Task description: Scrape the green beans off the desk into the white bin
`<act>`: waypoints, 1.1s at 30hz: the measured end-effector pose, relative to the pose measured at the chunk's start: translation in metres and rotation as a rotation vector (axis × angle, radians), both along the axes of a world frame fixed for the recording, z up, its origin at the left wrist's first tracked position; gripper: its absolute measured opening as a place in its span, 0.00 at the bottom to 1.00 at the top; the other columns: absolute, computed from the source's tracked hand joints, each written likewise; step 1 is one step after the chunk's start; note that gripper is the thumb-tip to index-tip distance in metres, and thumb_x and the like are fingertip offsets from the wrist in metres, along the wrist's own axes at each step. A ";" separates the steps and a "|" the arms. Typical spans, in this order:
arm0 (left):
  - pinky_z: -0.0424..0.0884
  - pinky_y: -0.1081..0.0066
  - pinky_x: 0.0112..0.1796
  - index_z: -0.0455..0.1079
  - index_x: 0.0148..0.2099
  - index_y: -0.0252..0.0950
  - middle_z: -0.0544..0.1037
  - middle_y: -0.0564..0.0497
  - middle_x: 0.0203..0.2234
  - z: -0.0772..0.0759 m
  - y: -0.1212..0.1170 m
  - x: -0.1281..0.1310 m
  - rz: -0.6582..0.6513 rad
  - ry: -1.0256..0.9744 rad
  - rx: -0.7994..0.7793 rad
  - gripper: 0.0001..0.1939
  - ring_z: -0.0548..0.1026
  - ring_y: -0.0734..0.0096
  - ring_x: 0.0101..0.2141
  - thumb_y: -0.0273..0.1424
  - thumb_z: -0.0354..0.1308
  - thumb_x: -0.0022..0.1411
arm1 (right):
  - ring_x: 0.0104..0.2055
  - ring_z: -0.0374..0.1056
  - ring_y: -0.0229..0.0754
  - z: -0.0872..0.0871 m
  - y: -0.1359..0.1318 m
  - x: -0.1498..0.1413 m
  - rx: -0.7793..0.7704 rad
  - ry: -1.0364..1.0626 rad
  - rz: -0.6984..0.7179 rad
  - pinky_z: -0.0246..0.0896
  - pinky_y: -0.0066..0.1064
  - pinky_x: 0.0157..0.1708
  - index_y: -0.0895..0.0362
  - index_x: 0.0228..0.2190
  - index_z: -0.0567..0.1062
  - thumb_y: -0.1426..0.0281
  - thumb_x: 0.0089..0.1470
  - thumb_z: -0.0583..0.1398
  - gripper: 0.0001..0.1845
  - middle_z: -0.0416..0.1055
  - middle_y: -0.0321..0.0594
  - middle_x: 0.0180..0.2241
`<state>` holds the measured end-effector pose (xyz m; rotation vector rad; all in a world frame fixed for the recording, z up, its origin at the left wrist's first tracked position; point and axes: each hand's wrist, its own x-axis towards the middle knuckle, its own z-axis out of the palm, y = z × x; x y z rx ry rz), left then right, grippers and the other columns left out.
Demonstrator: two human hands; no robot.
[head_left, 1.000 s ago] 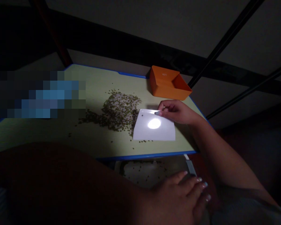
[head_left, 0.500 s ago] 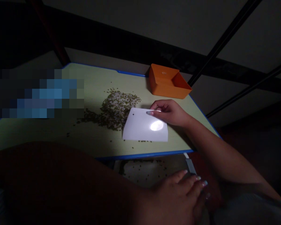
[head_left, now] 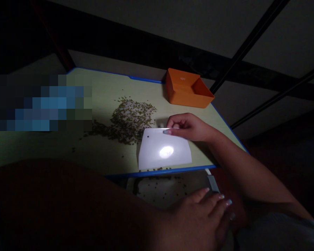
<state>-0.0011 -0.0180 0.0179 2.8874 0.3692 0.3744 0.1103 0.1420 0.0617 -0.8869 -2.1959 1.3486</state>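
Note:
My right hand [head_left: 189, 127] pinches the top edge of a white plastic dough scraper [head_left: 151, 150], thumb on the near face. Its lower edge stands close to the table's blue front rim, with a few small greenish beans [head_left: 161, 169] along it. A loose pile of beans [head_left: 131, 115] lies behind and left of the scraper. My left hand [head_left: 196, 219] is low in front of the table, back up and fingers stretched out, near a container [head_left: 157, 190] with scattered beans inside. Whether the left palm touches the container is hidden.
An orange open bin [head_left: 188, 92] stands at the table's back right. The pale table [head_left: 99, 83] has a blue rim. At left, a blurred-out patch [head_left: 49, 104] covers part of the table. Dark panels stand behind, and the room is dim.
My right hand has drawn the scraper toward the front rim, bringing a few beans up to the edge. My left hand has stayed about where it was.

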 end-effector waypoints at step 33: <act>0.52 0.61 0.60 0.51 0.65 0.30 0.51 0.47 0.64 0.030 0.006 -0.004 -0.087 0.303 -0.173 0.24 0.50 0.65 0.63 0.32 0.36 0.70 | 0.23 0.51 0.28 0.013 0.015 0.028 0.100 -0.240 0.272 0.47 0.20 0.23 0.60 0.27 0.64 0.65 0.57 0.56 0.12 0.55 0.28 0.21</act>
